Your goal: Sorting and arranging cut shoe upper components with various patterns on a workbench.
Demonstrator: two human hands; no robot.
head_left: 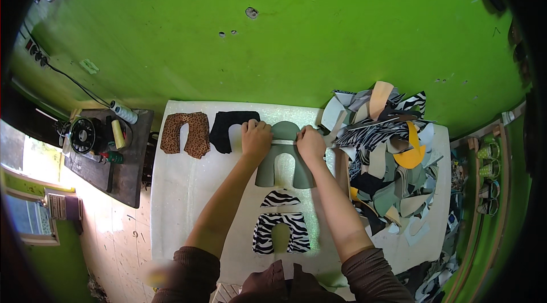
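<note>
A grey-green arch-shaped piece [264, 175] lies on the white table with its open end toward me. Above it is a grey-green half-moon piece [285, 128], and a pale band runs across between the two. My left hand [256, 137] is closed at the left end of this band, fingers bent over the edge. At the right end, my right hand [310, 143] pinches the edge of the material. Nearer me lie a zebra-print half-moon piece [279, 200] and a zebra-print arch piece [298, 229]. Left of my hands are a black arch piece [222, 131] and a leopard-print one [185, 118].
A large heap of offcuts [387, 160] covers the table's right side. At left, a dark side table [128, 157] holds thread spools [122, 112] and a machine with a black wheel [83, 135]. Slippers [488, 169] hang on a rack at right. A green wall [285, 58] stands behind.
</note>
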